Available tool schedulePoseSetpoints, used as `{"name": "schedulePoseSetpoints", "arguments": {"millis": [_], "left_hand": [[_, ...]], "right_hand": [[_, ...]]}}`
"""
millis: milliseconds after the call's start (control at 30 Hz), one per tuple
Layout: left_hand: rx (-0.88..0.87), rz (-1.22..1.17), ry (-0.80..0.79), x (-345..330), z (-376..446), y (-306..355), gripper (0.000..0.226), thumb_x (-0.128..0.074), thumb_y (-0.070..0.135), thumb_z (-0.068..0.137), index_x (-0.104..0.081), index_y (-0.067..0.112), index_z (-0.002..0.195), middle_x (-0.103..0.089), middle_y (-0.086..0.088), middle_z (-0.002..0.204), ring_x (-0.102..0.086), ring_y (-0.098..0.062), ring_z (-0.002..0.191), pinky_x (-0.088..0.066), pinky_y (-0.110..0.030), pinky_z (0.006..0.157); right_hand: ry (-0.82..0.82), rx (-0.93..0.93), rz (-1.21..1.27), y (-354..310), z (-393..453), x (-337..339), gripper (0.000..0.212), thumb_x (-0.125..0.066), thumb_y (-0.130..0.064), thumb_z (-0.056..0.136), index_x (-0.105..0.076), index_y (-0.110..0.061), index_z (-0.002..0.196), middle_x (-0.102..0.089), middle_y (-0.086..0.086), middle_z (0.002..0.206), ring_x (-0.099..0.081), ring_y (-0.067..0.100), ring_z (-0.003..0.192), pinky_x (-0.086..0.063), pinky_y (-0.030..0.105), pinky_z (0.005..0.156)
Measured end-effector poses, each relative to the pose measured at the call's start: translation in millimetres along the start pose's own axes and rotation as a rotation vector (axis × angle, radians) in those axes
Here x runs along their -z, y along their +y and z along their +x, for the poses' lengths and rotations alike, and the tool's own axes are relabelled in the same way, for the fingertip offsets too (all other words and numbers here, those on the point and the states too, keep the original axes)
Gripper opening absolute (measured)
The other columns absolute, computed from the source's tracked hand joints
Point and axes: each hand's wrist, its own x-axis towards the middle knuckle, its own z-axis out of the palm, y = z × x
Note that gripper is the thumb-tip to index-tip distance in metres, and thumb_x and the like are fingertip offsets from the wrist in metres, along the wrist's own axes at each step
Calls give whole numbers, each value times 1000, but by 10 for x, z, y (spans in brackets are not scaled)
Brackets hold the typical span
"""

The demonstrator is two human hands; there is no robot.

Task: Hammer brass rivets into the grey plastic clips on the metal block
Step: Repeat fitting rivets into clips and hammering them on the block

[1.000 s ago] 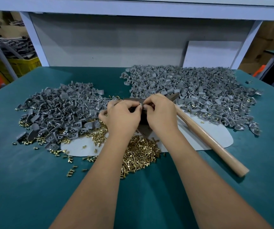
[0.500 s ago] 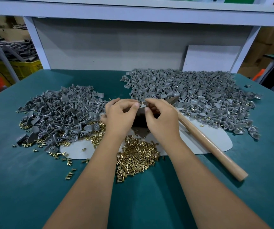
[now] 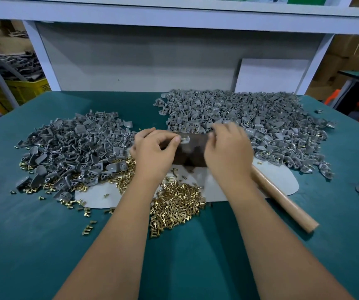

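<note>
The metal block stands on a white sheet at the middle of the green desk. One grey clip sits on its top. The left hand, fingers curled, pinches at that clip. The right hand is blurred at the block's right end; its grip cannot be told. Loose brass rivets lie heaped just in front. Clip piles lie left and right. A hammer handle lies under the right wrist.
</note>
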Motion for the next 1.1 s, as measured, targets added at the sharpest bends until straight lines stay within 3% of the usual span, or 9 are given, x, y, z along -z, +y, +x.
{"name": "schedulePoseSetpoints", "arguments": {"millis": [100, 167, 233, 333, 500, 667, 800, 967, 1100], "left_hand": [[9, 151, -6, -35, -15, -45, 7, -66, 38, 91, -72, 38, 87, -61, 27, 98, -32, -14, 127, -18, -41, 105], [9, 182, -5, -48, -4, -55, 8, -66, 41, 90, -73, 38, 88, -61, 26, 99, -32, -13, 127, -17, -40, 104], [15, 191, 4, -64, 9, -55, 6, -67, 41, 87, -72, 39, 86, -59, 27, 97, -31, -13, 127, -17, -40, 104], [54, 182, 28, -80, 7, -42, 3, -68, 40, 86, -71, 39, 85, -51, 31, 86, -30, -13, 126, -19, -42, 106], [107, 189, 76, -114, -22, -19, 7, -66, 41, 86, -70, 40, 81, -62, 26, 99, -30, -11, 126, -16, -48, 108], [144, 233, 90, -122, -27, -26, 12, -64, 44, 87, -74, 39, 91, -66, 24, 108, -29, -6, 127, -17, -47, 105], [148, 227, 92, -135, -26, -33, 15, -65, 44, 86, -76, 37, 93, -66, 23, 105, -30, -5, 129, -16, -47, 106], [175, 237, 99, -140, -44, 3, 14, -65, 44, 87, -75, 37, 95, -65, 23, 104, -31, -8, 129, -19, -48, 104], [206, 137, 111, -155, -43, 12, 4, -70, 41, 85, -70, 38, 82, -49, 33, 80, -32, -6, 127, -15, -44, 105]], "right_hand": [[-289, -198, -310, 298, 72, 120, 32, -47, -35, 94, -63, -9, 101, -58, 10, 95, -53, 27, 86, -45, 34, 68], [-451, -240, -304, 385, 44, 137, 31, -51, -35, 92, -64, -7, 96, -52, 8, 83, -51, 29, 77, -40, 32, 64], [-490, -265, -263, 381, 45, 131, 23, -54, -29, 92, -62, -8, 92, -49, 4, 74, -49, 28, 72, -38, 30, 62], [-464, -310, -222, 306, 111, 166, 16, -54, -23, 93, -49, -12, 83, -42, -1, 64, -46, 25, 65, -36, 30, 59], [-324, -266, -39, 187, 220, 328, 15, -54, -28, 92, -47, -21, 104, -55, -4, 77, -46, 18, 61, -32, 30, 54], [-396, -83, 19, -90, 230, 514, 40, -52, -37, 94, -46, -57, 127, -65, -12, 117, -61, 24, 103, -37, 31, 68], [-251, -36, -32, -172, 200, 520, 41, -46, -38, 96, -41, -59, 131, -68, -8, 113, -63, 26, 100, -36, 31, 64], [-334, 43, -153, -175, 160, 566, 43, -50, -35, 95, -41, -60, 130, -70, -4, 106, -65, 28, 94, -36, 31, 59], [-128, 66, -162, -190, 214, 626, 45, -50, -36, 95, -38, -58, 133, -72, -4, 99, -66, 28, 83, -35, 25, 51]]}}
